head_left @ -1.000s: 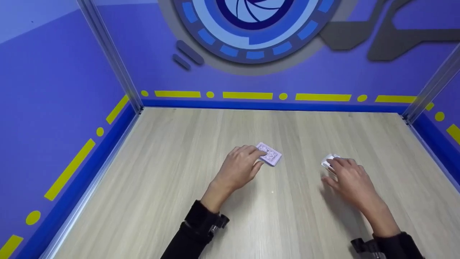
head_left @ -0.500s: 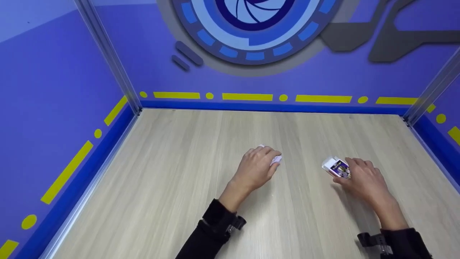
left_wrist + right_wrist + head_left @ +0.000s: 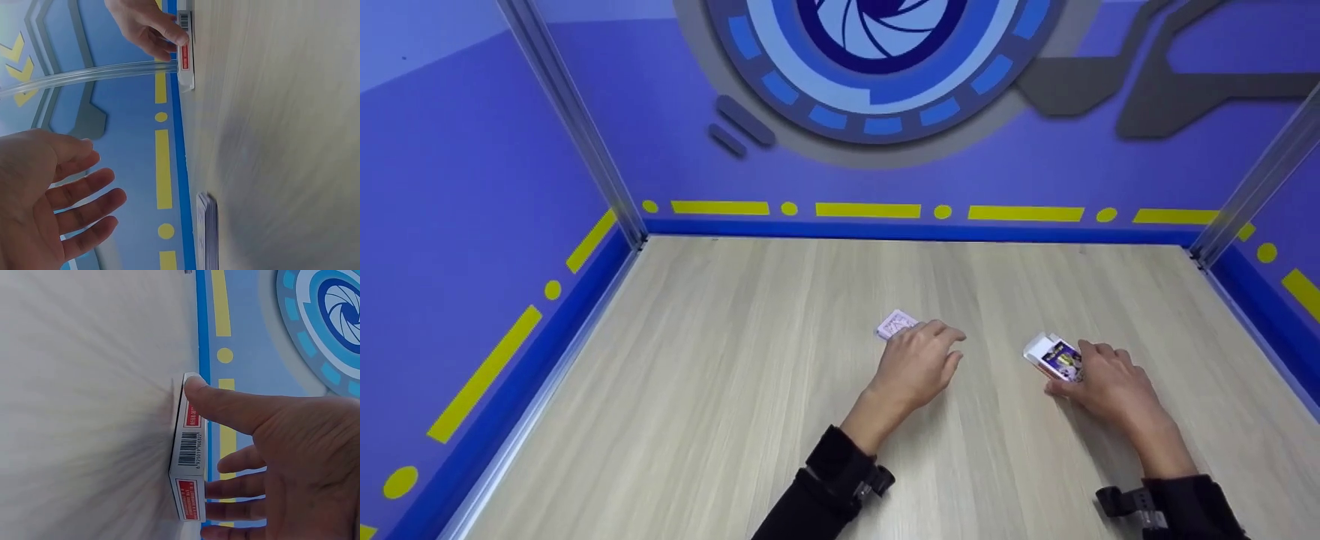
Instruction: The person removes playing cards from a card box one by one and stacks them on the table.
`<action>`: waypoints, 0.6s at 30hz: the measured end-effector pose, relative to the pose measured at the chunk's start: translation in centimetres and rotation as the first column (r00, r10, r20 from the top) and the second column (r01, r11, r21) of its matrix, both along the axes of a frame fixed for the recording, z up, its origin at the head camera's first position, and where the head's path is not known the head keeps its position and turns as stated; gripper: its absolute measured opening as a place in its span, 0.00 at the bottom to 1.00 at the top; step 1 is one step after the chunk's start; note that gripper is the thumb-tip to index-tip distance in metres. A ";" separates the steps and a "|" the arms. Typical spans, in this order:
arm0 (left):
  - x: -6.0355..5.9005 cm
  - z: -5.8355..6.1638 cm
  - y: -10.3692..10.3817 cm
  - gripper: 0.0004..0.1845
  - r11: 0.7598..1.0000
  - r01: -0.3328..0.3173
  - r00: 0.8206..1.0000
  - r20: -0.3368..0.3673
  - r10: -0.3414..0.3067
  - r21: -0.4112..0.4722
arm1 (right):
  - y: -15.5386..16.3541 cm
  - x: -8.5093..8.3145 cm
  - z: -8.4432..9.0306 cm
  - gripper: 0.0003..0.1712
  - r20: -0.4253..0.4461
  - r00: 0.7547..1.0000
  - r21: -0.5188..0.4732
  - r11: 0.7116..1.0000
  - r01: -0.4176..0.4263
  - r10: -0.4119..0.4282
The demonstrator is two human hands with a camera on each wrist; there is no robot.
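A stack of playing cards (image 3: 897, 324) with a patterned pale back lies flat on the table, partly hidden behind my left hand (image 3: 916, 361) in the head view. In the left wrist view this hand (image 3: 50, 197) holds nothing; its fingers bend loosely, apart from the cards (image 3: 207, 233). Farther right is the card box (image 3: 1060, 360), white with a dark picture on top and its flap end facing left. My right hand (image 3: 1114, 382) grips its right end. The right wrist view shows the thumb along the box's barcode side (image 3: 188, 447) and the fingers at its far edge.
The wood-grain table (image 3: 750, 337) is bounded by a blue back wall (image 3: 885, 184) with yellow marks. Side panels stand left (image 3: 457, 247) and right, with metal posts (image 3: 577, 120) at the corners.
My left hand has passed over the cards from left to right and come off them. My right hand has shifted from over the box's flap end to its right end, baring the picture.
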State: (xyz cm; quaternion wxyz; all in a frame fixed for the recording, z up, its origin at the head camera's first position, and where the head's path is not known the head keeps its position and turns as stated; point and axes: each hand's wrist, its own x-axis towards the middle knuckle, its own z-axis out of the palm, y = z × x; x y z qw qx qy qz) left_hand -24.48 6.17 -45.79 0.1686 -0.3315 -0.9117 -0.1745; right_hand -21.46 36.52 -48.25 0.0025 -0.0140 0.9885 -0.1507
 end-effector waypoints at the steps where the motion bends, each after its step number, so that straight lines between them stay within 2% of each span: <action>1: 0.0 0.0 0.2 0.13 1.000 -0.005 1.000 0.004 0.005 0.002 | 0.0 0.0 -0.1 0.53 -0.005 1.000 -0.002 1.000 -0.002 0.002; 6: 0.0 -0.3 0.9 0.13 0.999 -0.026 0.999 0.036 0.025 0.025 | 0.0 0.0 -0.3 0.50 -0.015 1.000 -0.022 1.000 0.000 0.000; 14: -0.3 -0.6 1.3 0.12 0.998 -0.006 0.998 0.065 0.001 0.069 | -0.1 -0.1 -0.4 0.46 0.036 0.999 -0.051 0.998 0.028 -0.026; 18: -0.3 -0.7 1.3 0.12 0.997 -0.010 0.996 0.086 0.004 0.075 | -0.2 -0.4 -0.4 0.42 0.023 0.999 -0.052 0.998 0.033 -0.032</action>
